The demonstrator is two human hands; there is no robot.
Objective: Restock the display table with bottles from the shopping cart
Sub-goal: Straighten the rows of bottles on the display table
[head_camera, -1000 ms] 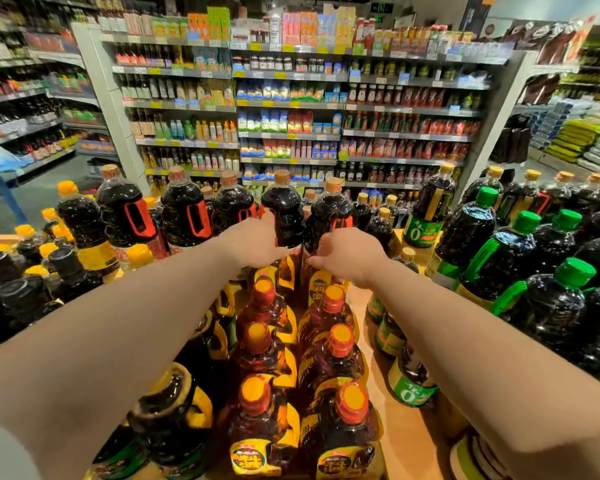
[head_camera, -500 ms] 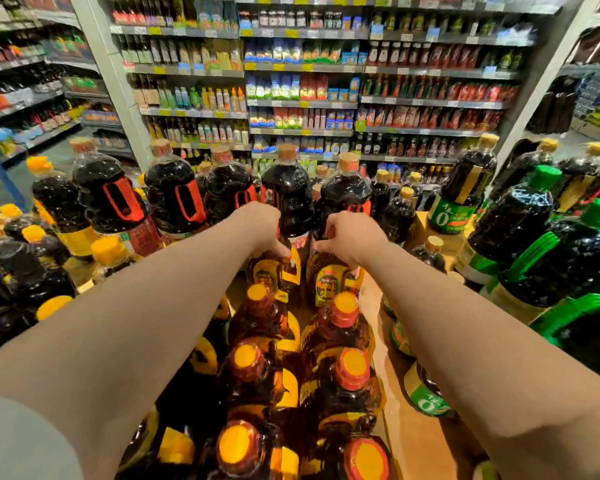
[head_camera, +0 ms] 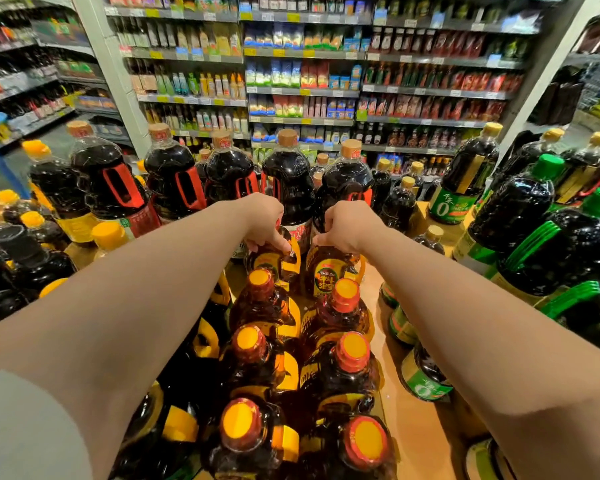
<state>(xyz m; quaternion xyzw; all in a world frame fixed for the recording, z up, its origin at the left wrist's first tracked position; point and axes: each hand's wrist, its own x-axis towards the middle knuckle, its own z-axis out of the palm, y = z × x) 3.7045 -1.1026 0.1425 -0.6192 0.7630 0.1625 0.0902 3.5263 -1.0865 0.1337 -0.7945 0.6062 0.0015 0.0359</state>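
Lowering since a second ago, left hand (head_camera: 264, 220) and right hand (head_camera: 347, 225) each grip an amber plastic cooking-wine bottle (head_camera: 274, 263) (head_camera: 329, 271), fingers curled round its top, seating both on the wooden display table (head_camera: 416, 427).

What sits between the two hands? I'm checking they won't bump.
Nothing fills the gap between left hand and right hand; a red-handled dark bottle stands behind it, head view.

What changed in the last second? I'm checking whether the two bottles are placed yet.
Both hands came down with their amber bottles, closing up behind the amber rows: the left hand grips the left amber bottle, the right hand the right amber bottle. Neither has been let go. The dark bottles behind stayed put.
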